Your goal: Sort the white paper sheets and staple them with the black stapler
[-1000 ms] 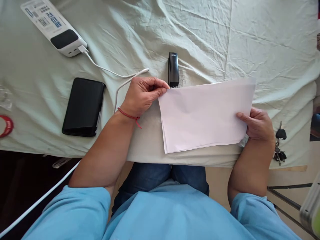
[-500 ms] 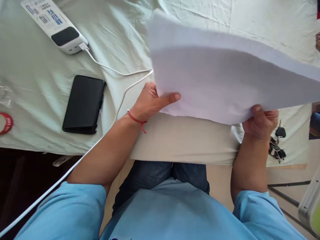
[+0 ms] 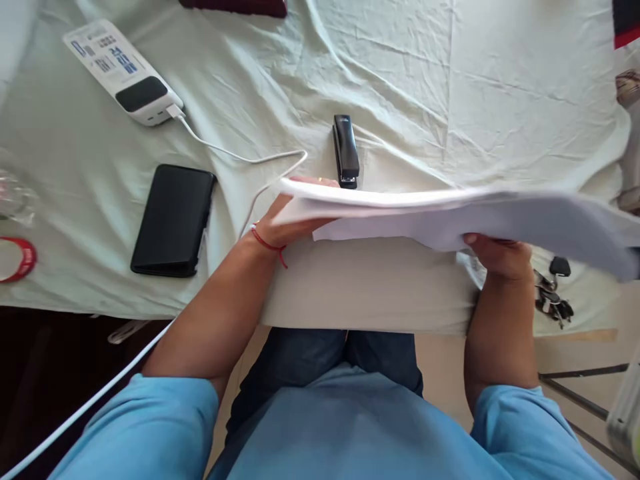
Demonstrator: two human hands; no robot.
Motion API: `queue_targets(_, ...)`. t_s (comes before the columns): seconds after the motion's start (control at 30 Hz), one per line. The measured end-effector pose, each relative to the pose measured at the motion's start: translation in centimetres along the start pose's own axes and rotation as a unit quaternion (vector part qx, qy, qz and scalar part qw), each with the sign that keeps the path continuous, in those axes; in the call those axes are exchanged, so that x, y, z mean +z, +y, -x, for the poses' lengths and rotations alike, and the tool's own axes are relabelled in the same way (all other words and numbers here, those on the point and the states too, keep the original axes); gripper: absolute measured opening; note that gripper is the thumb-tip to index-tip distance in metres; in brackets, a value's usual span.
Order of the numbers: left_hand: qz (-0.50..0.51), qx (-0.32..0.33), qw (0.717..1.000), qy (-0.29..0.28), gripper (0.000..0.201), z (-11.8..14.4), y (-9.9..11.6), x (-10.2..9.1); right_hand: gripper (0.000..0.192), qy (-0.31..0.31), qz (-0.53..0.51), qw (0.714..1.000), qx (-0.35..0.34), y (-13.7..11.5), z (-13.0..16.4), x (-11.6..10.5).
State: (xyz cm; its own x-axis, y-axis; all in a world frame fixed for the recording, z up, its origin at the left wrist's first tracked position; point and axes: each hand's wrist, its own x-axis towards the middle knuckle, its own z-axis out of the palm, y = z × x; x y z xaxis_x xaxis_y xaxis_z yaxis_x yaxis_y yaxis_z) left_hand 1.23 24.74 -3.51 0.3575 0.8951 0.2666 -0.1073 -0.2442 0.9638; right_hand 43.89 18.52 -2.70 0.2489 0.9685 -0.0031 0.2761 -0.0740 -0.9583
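Large white paper sheets (image 3: 400,212) are held up edge-on over the near side of the cloth-covered table. My left hand (image 3: 295,223), with a red string bracelet at the wrist, grips their left end; the paper hides part of its fingers. At the right, my right hand (image 3: 500,255) pinches the lower edge, thumb on the near face. The paper's right end is bent and blurred. Just beyond the paper lies a black stapler (image 3: 346,152), close to my left fingertips.
Left of my arm lie a black phone (image 3: 173,220) and a white power bank (image 3: 125,72) with a white cable (image 3: 215,145) running under my forearm. A red tape roll (image 3: 19,260) is far left. Keys (image 3: 554,303) lie near my right wrist. A dark red object (image 3: 235,7) sits at the back.
The paper has tipped down from a broad raised face to nearly edge-on, uncovering the stapler. My left hand has turned and my right hand has shifted slightly left and down.
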Motion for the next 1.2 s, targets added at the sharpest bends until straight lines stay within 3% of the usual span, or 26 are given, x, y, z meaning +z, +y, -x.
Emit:
queue_targets(0.07,0.006,-0.027,0.999,0.033,0.062,0.1,0.2,0.3,0.053,0.006,-0.016,1.0,-0.007,-0.5,0.3,0.5)
queue_targets(0.17,0.026,-0.052,0.997,0.055,0.068,0.2,0.6,0.5,0.053,-0.027,-0.025,0.999,0.002,-1.2,0.7,0.7)
queue_targets(0.33,0.016,-0.117,0.991,0.06,0.076,0.4,1.3,0.9,0.064,-0.082,-0.011,0.991,0.104,-1.9,0.9,-0.1)
queue_targets(0.53,0.017,-0.137,0.99,0.017,0.074,0.5,1.8,1.5,0.061,-0.015,-0.081,0.992,0.092,-2.9,0.1,1.2)
queue_targets(0.7,-0.067,-0.121,0.99,0.023,0.046,0.1,1.7,0.6,0.064,-0.022,-0.032,0.982,0.186,-4.7,0.5,0.9)
queue_targets(0.8,-0.137,-0.115,0.983,0.03,0.039,-0.1,1.7,0.0,0.066,-0.03,-0.01,0.975,0.219,-5.4,0.7,0.3)
queue_targets(1.0,-0.29,-0.069,0.953,-0.05,0.047,-0.1,1.8,0.0,0.067,-0.017,-0.001,0.977,0.212,-5.6,0.8,0.6)
queue_targets(1.1,-0.32,-0.081,0.942,-0.056,0.042,-0.1,1.6,-0.1,0.067,0.0,-0.003,0.981,0.191,-5.2,0.7,0.7)
queue_targets(1.2,-0.333,-0.104,0.936,-0.047,0.036,-0.3,1.4,-0.4,0.064,-0.022,0.01,0.983,0.18,-4.5,0.4,0.5)
